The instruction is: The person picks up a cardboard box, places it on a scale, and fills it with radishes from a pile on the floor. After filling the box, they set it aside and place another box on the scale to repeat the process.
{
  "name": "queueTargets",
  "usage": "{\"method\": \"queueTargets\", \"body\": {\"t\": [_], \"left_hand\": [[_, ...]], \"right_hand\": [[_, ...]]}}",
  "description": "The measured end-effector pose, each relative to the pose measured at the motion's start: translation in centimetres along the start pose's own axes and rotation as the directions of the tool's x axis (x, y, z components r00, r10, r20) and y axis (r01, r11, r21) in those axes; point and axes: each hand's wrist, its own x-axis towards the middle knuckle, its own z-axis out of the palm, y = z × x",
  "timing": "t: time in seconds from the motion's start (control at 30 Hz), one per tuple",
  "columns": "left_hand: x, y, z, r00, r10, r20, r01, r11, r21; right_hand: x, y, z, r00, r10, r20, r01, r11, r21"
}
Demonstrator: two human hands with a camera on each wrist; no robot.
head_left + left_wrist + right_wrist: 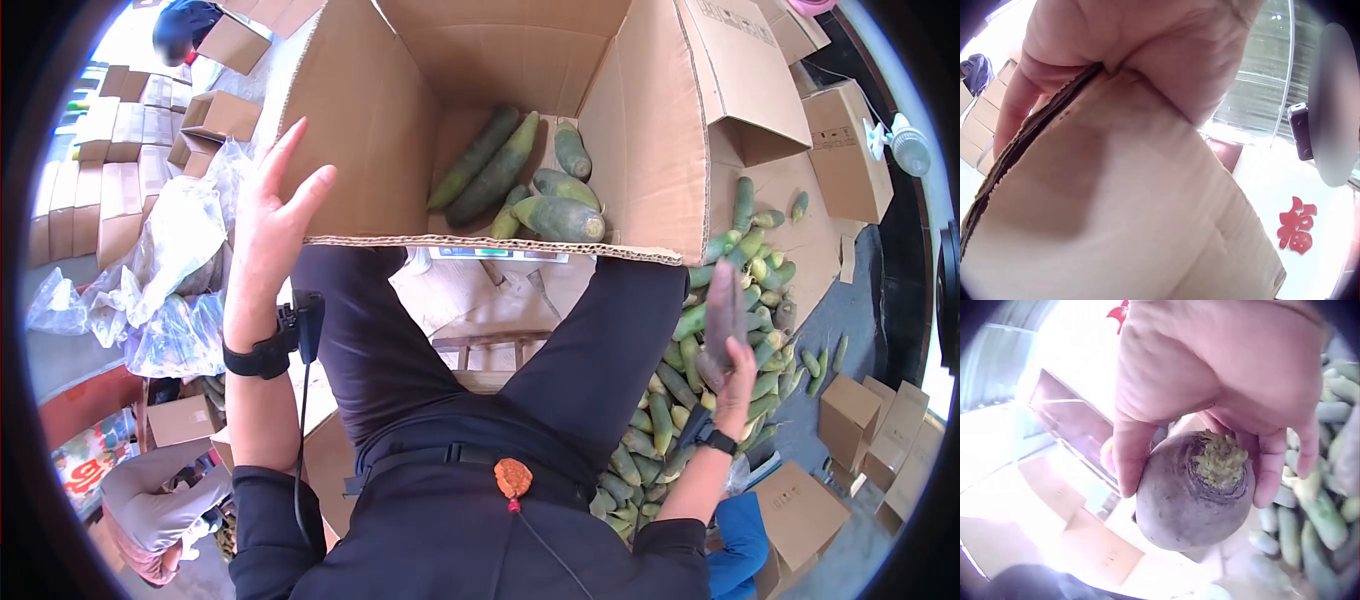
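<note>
A long purplish-green radish (722,315) is gripped by the right hand (741,375), to the right of the box and over the pile. In the right wrist view, thumb and fingers hold the radish (1191,494) around its stem end. The left hand (272,205) is at the left edge of the open cardboard box (370,150), thumb and fingers extended. In the left wrist view the left hand (1141,44) touches the box's edge (1122,175), its palm against the cardboard. Several green radishes (495,170) lie on the box bottom.
A large pile of green radishes (665,420) lies on the right beside the person's leg. Clear plastic bags (185,290) and stacked cartons (120,205) stand on the left. More cartons (850,150) are at the right, and another person (165,500) sits lower left.
</note>
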Motion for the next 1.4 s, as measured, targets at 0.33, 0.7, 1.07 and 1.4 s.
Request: {"method": "queueTargets", "body": {"t": [0.33,0.7,1.07,1.4], "left_hand": [[-0.6,-0.5,-0.7,0.981,0.111,-0.159,-0.112,0.994,0.003],[-1.3,0.6,-1.4,0.982,0.106,-0.158,-0.109,0.994,-0.009],[-1.4,2.1,-1.8,0.974,0.148,-0.169,-0.134,0.987,0.089],[-0.8,0.6,-1.6,0.974,0.164,-0.157,-0.177,0.981,-0.077]], "right_hand": [[-6.8,-20.0,6.9,0.793,-0.541,0.280,0.573,0.819,-0.037],[-11.0,-27.3,17.3,0.641,-0.510,0.574,0.715,0.669,-0.203],[-11.3,-28.6,29.5,0.477,-0.276,0.835,0.799,-0.260,-0.542],[-6.3,-23.4,38.0,0.503,0.130,0.854,0.649,-0.709,-0.274]]}}
